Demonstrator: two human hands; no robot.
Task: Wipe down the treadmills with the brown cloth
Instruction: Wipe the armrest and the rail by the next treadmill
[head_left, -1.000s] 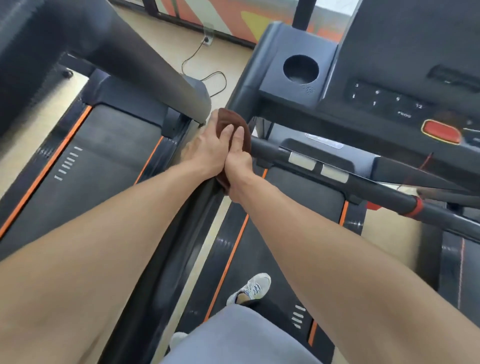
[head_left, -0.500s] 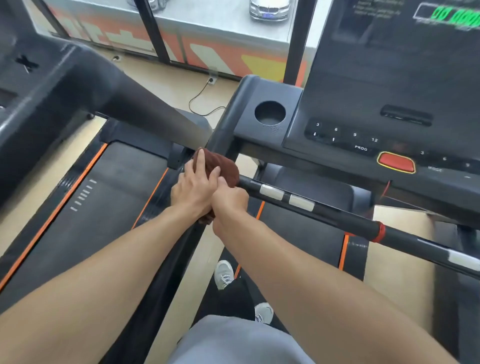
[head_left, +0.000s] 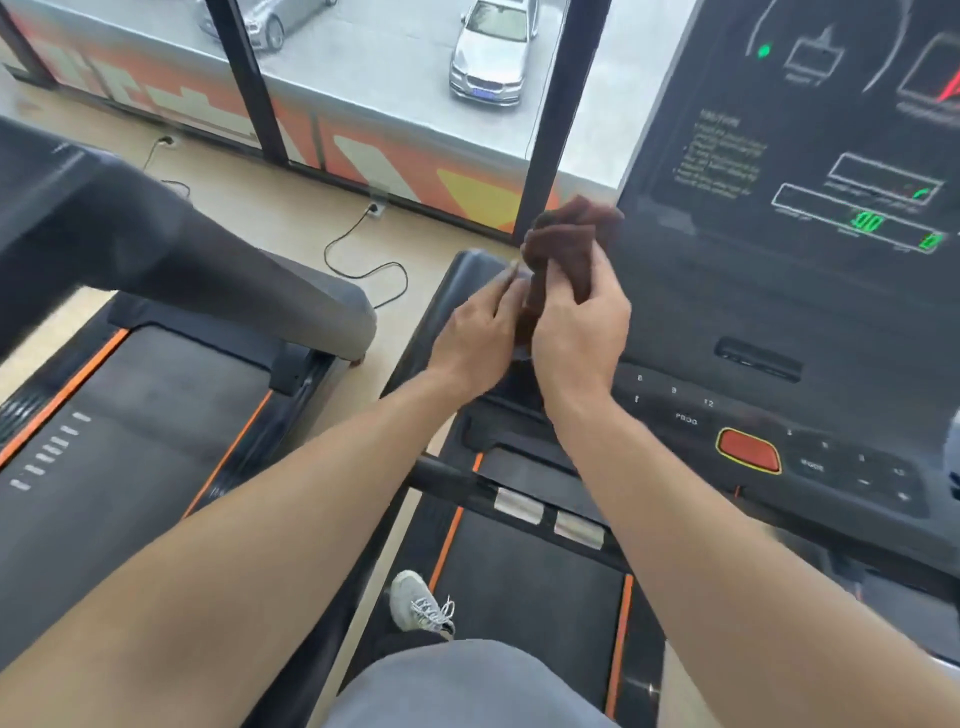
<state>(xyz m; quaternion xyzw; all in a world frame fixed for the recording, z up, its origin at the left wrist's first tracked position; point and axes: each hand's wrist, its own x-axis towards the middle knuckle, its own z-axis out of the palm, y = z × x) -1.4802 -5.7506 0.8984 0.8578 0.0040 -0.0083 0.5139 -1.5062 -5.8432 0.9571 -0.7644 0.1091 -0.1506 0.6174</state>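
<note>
Brown cloth (head_left: 566, 244) bunched at frame centre beside treadmill console (head_left: 789, 291), right hand (head_left: 582, 332) clenched around cloth, left hand (head_left: 480, 332) with fingers extended touching its lower end, motion blur

Single view only; head-worn wide-angle camera, facing forward and steeply down from standing height; both forearms enter from the bottom edge; the console (head_left: 810, 270) sits close at upper right; belt (head_left: 524, 582) lies directly below; window (head_left: 395, 67) spans the top edge; edges bend from lens distortion.
</note>
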